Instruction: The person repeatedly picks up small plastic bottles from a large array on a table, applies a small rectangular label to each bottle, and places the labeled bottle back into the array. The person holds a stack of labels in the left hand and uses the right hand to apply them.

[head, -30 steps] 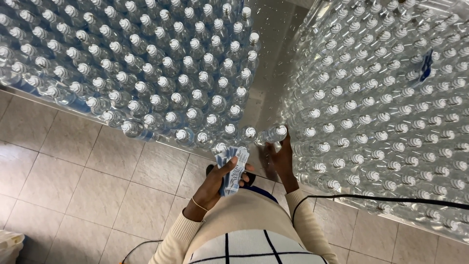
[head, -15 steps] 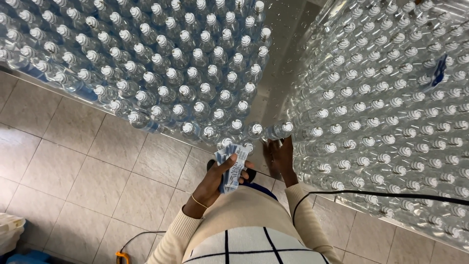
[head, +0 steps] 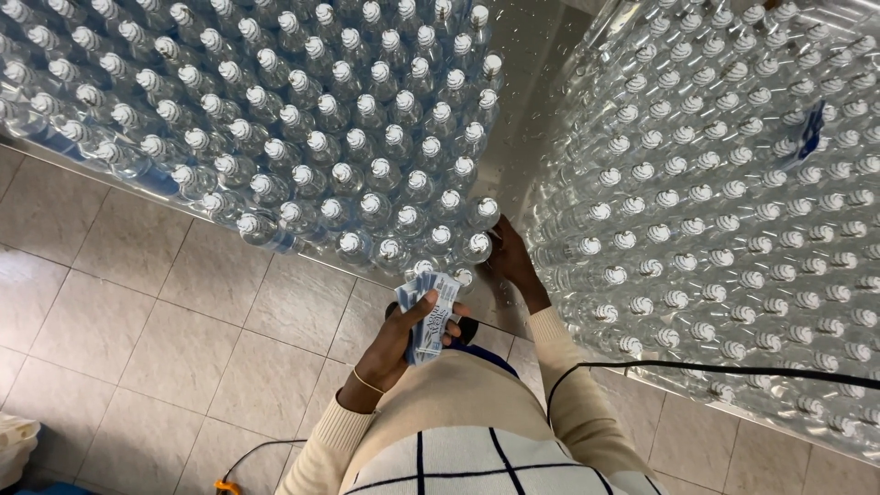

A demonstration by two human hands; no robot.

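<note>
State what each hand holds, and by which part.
Left hand pinches a stack of blue-white labels near its lower end. Right hand touches a bottle by its side; grip unclear.

The right hand's point(head: 510, 256) fingertips are disappearing behind a capped bottle point(head: 478, 246), so its grip is not showing. The left hand's point(head: 396, 341) palm is lying hidden under the labels point(head: 430, 313), whose print is reading too small. Both bottle blocks point(head: 275, 119) are running off the frame edges, and the table point(head: 513, 82) is mostly lying covered.
</note>
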